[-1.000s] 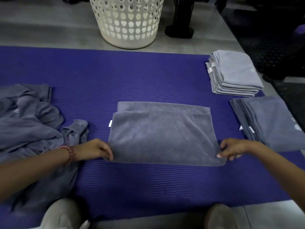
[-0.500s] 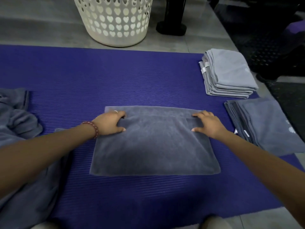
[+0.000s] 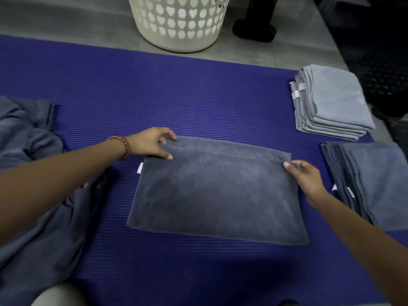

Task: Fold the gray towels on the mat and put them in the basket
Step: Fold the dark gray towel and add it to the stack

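Observation:
A dark gray towel (image 3: pixel 216 195), folded in half, lies flat in the middle of the purple mat (image 3: pixel 154 89). My left hand (image 3: pixel 152 143) pinches its far left corner between thumb and fingers. My right hand (image 3: pixel 305 176) pinches the far right corner the same way. A cream basket (image 3: pixel 178 21) with heart-shaped holes stands on the floor just beyond the mat's far edge. A heap of unfolded gray towels (image 3: pixel 26 184) lies at the left.
Two stacks of folded towels sit at the right: a light gray stack (image 3: pixel 331 102) farther off and a darker stack (image 3: pixel 375 184) nearer. A black stand base (image 3: pixel 254 29) is on the gray floor right of the basket. My knee (image 3: pixel 55 294) shows at the bottom edge.
My hands went from the towel's near corners to its far edge, pressed flat there, and now pinch the two far corners. The view shifted slightly.

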Available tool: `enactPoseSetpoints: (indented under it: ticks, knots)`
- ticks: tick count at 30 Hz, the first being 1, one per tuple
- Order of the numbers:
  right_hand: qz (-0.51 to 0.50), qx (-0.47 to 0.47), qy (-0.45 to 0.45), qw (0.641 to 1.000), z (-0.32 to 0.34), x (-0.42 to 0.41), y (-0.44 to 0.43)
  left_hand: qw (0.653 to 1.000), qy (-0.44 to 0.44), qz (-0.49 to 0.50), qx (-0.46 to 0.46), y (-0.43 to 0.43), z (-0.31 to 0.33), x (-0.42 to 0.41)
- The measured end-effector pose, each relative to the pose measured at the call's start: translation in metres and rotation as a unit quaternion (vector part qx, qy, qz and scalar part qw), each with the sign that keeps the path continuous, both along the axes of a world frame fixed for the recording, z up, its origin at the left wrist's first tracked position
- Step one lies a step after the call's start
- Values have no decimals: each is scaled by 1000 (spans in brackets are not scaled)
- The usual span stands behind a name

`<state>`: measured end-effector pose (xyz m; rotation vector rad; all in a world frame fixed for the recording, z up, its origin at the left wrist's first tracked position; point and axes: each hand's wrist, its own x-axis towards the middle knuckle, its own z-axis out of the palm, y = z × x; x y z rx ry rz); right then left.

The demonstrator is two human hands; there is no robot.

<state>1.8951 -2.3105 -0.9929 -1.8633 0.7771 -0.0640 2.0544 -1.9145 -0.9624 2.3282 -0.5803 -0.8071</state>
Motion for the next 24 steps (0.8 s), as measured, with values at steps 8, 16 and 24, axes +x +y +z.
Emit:
enactPoseSetpoints:
  ticks: [8, 16, 24]
  knots:
    - [-40, -105, -59, 992, 6, -6, 18, 968, -16, 200, -147, 14, -16, -24]
    - [-87, -137, -110, 981, 15, 11, 23, 917, -137, 334, -171, -2, -28, -31]
    - [-57, -163, 19, 985, 0, 33, 15, 946, -162, 276, -47, -9, -43, -12]
